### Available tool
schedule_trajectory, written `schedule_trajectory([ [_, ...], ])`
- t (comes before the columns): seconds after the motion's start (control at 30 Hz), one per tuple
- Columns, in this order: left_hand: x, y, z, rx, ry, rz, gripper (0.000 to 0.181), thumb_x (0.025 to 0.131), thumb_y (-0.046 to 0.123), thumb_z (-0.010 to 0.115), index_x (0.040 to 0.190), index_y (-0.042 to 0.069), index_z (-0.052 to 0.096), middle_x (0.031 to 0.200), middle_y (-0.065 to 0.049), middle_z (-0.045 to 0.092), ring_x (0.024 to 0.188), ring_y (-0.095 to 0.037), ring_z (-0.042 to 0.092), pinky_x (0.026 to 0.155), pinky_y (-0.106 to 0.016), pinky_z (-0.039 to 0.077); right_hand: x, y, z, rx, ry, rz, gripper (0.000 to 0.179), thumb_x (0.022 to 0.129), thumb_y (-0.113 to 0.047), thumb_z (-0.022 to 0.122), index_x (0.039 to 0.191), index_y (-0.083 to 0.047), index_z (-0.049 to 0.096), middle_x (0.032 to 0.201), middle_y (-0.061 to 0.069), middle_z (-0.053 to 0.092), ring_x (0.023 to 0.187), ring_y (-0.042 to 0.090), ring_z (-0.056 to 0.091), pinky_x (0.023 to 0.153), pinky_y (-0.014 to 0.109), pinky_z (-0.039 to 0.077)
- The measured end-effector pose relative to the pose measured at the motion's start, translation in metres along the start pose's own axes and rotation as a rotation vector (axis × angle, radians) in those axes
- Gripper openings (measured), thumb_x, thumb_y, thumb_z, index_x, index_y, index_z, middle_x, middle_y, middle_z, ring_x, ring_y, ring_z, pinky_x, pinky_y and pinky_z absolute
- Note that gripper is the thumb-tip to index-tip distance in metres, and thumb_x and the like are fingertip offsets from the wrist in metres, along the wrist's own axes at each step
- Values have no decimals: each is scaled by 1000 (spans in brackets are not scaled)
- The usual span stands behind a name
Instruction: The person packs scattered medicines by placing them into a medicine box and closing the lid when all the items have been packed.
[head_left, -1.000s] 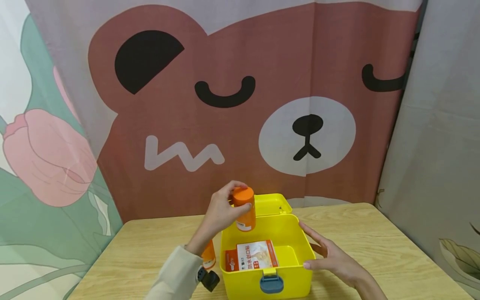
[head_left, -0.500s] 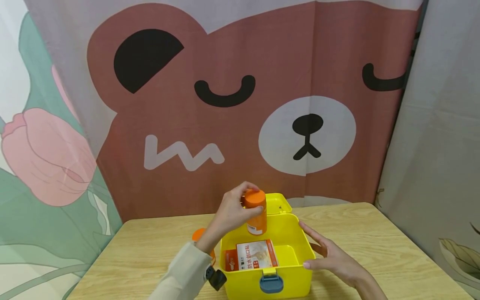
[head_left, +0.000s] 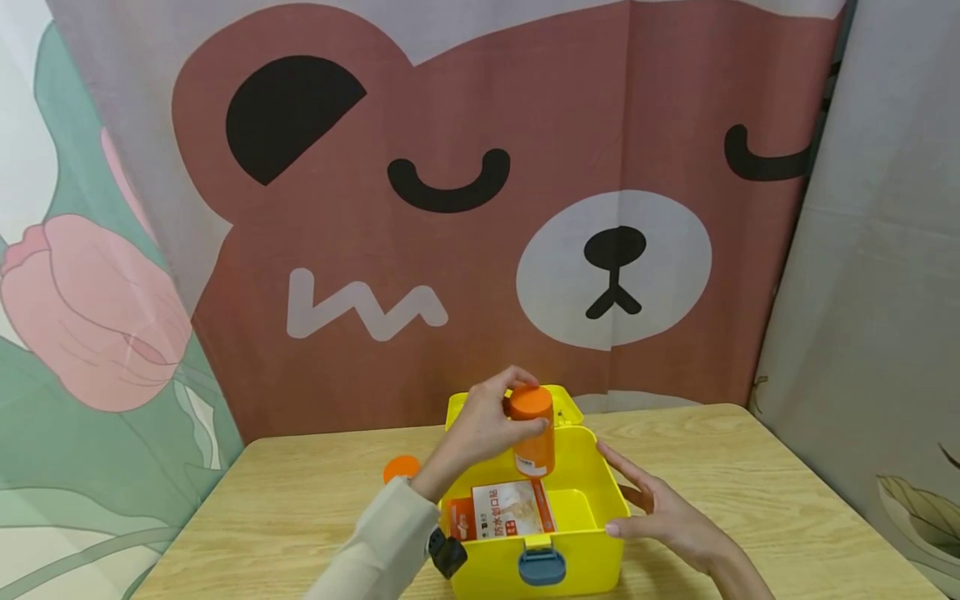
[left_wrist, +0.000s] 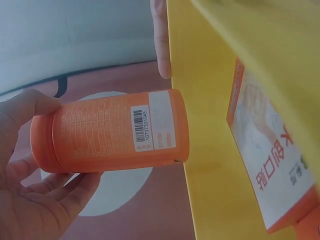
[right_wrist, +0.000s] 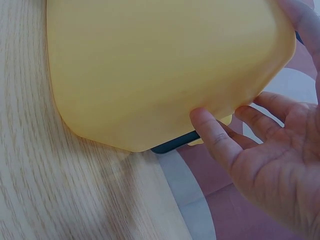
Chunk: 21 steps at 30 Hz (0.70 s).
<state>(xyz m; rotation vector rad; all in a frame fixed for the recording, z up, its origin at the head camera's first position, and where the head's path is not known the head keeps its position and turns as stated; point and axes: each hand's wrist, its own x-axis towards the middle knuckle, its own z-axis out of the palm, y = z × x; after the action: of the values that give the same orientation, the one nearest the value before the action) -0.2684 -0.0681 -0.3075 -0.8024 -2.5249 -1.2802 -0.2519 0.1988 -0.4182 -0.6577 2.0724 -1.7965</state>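
My left hand (head_left: 483, 425) grips an orange pill bottle (head_left: 534, 442) near its lid, thumb on one side and fingers on the other. The bottle hangs upright over the open yellow box (head_left: 544, 575); its barcode label shows in the left wrist view. Inside, an adhesive bandage box (head_left: 512, 508), white and orange, lies on the left of the floor with another orange-red packet (head_left: 462, 521) beside it. My right hand (head_left: 671, 521) rests on the yellow box's right side, thumb at the near corner. In the right wrist view, the right fingers (right_wrist: 215, 135) touch its outer wall, fairly straight.
A second orange lid (head_left: 401, 467) shows on the wooden table (head_left: 300, 492), left of the yellow box, mostly behind my left forearm. The yellow lid (head_left: 555, 407) is flipped back at the far side. A grey latch (head_left: 542, 567) sits on the near wall. A bear-print curtain (head_left: 450, 250) hangs behind.
My left hand has carried the pill bottle rightward and slightly down, from the left rim to over the middle of the yellow box. My right hand has stayed in place.
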Motion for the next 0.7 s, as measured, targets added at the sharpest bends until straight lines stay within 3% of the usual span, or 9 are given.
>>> schedule_trajectory([
  [0.7, 9, 1, 20, 23, -66, 24, 36, 85, 18, 77, 116, 18, 59, 112, 4, 60, 96, -13, 57, 80, -21, 51, 0, 1, -2, 29, -32, -23, 84, 93, -16, 64, 157, -17, 10, 161, 13, -1, 135, 55, 19, 97, 58, 42],
])
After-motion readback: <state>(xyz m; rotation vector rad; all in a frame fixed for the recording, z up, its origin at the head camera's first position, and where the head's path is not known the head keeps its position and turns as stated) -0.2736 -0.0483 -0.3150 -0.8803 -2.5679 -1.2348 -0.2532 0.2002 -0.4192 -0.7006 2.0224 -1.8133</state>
